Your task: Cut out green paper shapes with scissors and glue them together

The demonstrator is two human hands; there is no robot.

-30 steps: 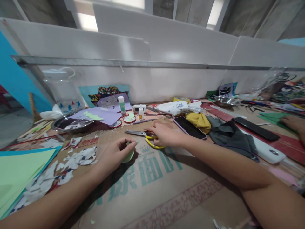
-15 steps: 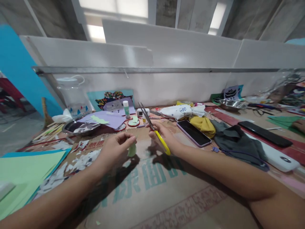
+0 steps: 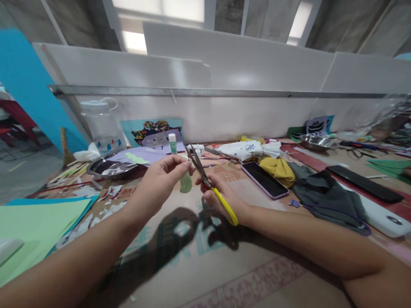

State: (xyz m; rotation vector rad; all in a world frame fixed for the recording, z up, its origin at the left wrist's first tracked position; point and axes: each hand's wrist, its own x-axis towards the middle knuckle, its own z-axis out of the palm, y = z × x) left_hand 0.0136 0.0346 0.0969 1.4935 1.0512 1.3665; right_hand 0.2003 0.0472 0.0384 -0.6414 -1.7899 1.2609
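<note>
My left hand (image 3: 163, 182) pinches a small pale green piece of paper (image 3: 186, 184), which hangs below the fingertips. A pair of scissors (image 3: 224, 204) with yellow handles is in my right hand (image 3: 224, 196); its blades point up and away, slightly apart. The blades are close beside my left fingertips, and I cannot tell whether they touch the paper. Both hands are raised over a cardboard sheet (image 3: 205, 273) with green and red print, and their shadows fall on it.
At left lie green paper sheets (image 3: 38, 226), white scraps (image 3: 109, 209) and a metal tray (image 3: 96, 169). Behind my hands stands a glue stick (image 3: 173, 143). To the right are a phone (image 3: 265, 179), a yellow cloth (image 3: 276, 170) and a grey cloth (image 3: 321, 192). Another person's hand (image 3: 407, 172) shows at the right edge.
My left hand has lifted and moved right with the green paper, nearer the scissors. The scissors have shifted slightly right and down. The view has turned a little left.
</note>
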